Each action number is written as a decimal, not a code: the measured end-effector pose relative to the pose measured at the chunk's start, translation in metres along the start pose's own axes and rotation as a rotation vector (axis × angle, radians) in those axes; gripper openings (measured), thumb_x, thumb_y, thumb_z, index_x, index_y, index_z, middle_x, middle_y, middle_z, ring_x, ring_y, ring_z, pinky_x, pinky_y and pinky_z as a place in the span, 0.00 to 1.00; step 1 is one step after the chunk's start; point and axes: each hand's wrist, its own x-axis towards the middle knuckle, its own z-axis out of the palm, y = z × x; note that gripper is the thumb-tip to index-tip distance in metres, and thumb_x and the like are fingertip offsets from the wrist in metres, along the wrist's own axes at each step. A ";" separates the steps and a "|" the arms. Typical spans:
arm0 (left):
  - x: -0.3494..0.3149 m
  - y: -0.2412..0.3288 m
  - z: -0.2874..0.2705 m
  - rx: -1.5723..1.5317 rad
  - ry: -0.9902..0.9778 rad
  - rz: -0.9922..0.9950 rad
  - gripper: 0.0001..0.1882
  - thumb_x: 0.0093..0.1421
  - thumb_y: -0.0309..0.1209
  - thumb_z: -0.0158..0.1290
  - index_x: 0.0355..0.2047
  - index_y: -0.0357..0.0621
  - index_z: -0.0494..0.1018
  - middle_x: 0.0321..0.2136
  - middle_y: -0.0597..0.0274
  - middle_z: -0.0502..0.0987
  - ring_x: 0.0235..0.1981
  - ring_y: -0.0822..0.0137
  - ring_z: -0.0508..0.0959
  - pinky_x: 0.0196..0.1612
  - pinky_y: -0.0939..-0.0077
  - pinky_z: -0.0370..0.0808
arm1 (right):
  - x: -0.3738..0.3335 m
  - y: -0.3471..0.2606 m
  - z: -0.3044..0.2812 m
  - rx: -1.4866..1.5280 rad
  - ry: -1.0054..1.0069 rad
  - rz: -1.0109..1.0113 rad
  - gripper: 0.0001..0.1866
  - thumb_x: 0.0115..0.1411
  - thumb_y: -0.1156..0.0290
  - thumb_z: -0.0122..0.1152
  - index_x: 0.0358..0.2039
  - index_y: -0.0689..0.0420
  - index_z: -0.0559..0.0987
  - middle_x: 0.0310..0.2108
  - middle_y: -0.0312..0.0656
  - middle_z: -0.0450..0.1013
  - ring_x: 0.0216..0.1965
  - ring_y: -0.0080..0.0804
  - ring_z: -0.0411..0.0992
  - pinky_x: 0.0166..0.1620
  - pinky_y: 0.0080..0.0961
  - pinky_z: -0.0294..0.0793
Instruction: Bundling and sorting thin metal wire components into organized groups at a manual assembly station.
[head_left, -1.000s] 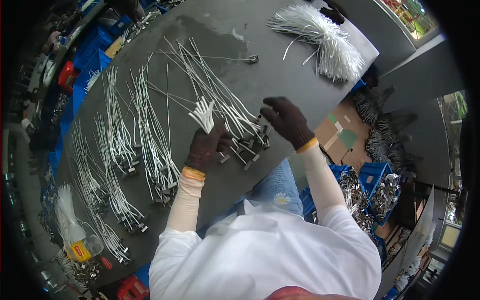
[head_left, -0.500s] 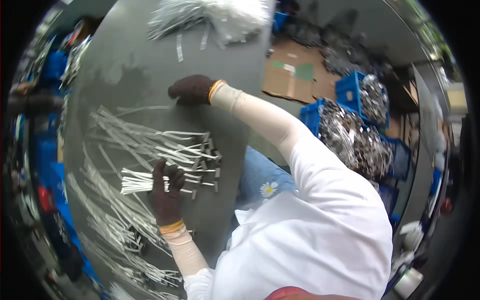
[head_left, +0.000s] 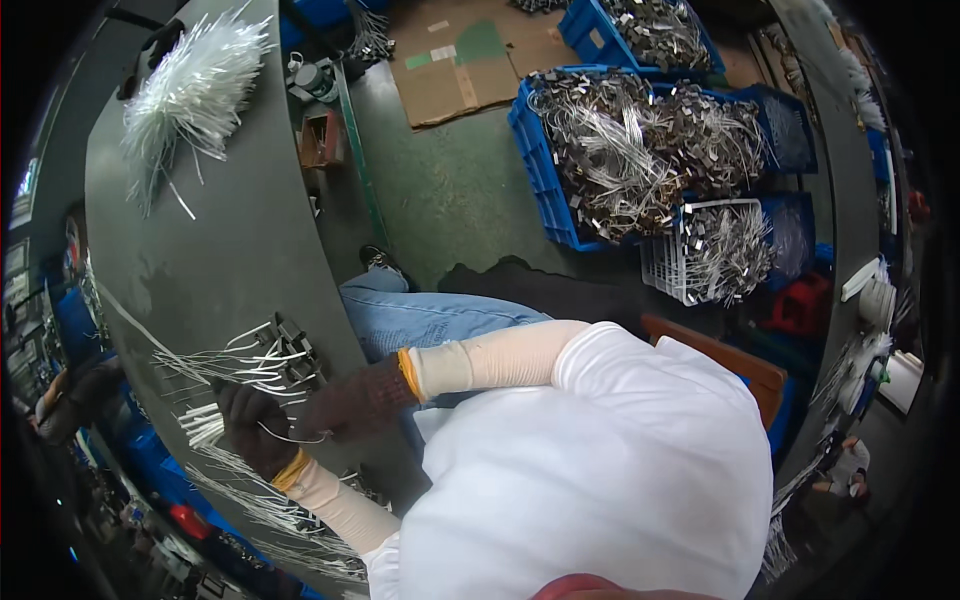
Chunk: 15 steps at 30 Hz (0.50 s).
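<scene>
My left hand [head_left: 256,428], in a dark knitted glove, is closed around a bundle of thin white strips [head_left: 203,425]. Their ends stick out on the far side of its fingers. Close beside it is my right hand [head_left: 350,402], also gloved and smeared by motion; its fingers do not show clearly. A thin pale strand curves between the two hands. Just beyond them on the grey table [head_left: 225,265] lie loose white strips [head_left: 255,370] with small dark square end pieces [head_left: 293,350]. More strips [head_left: 260,500] are spread below my left hand.
A large pile of clear white strips [head_left: 200,85] lies at the table's far end, with another person's dark-gloved hand [head_left: 160,45] behind it. Blue crates [head_left: 540,160] and a white basket [head_left: 665,265] full of metal-ended strips stand on the floor, near flattened cardboard [head_left: 460,75].
My right hand has come from over the table to beside my left hand. My left hand still holds the bundle. The view has swung right, showing more floor and crates.
</scene>
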 end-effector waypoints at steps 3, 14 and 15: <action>-0.014 -0.006 -0.003 0.843 0.193 0.347 0.10 0.69 0.24 0.41 0.28 0.44 0.64 0.24 0.65 0.64 0.26 0.73 0.67 0.33 0.79 0.66 | -0.015 -0.023 -0.007 0.021 0.112 0.105 0.20 0.55 0.66 0.62 0.49 0.58 0.76 0.41 0.50 0.76 0.45 0.46 0.76 0.46 0.40 0.73; -0.009 0.004 0.014 1.706 0.445 0.940 0.15 0.66 0.24 0.53 0.53 0.36 0.71 0.46 0.58 0.77 0.45 0.67 0.78 0.50 0.74 0.77 | -0.128 -0.016 -0.111 0.454 -0.067 0.586 0.21 0.58 0.67 0.62 0.51 0.61 0.78 0.40 0.40 0.77 0.40 0.25 0.74 0.44 0.25 0.75; -0.001 0.017 0.014 1.752 0.493 1.035 0.16 0.65 0.23 0.54 0.53 0.36 0.71 0.45 0.59 0.78 0.45 0.68 0.78 0.51 0.73 0.78 | -0.145 -0.015 -0.121 0.530 -0.055 0.623 0.21 0.58 0.68 0.63 0.51 0.64 0.78 0.42 0.40 0.77 0.40 0.24 0.74 0.45 0.25 0.75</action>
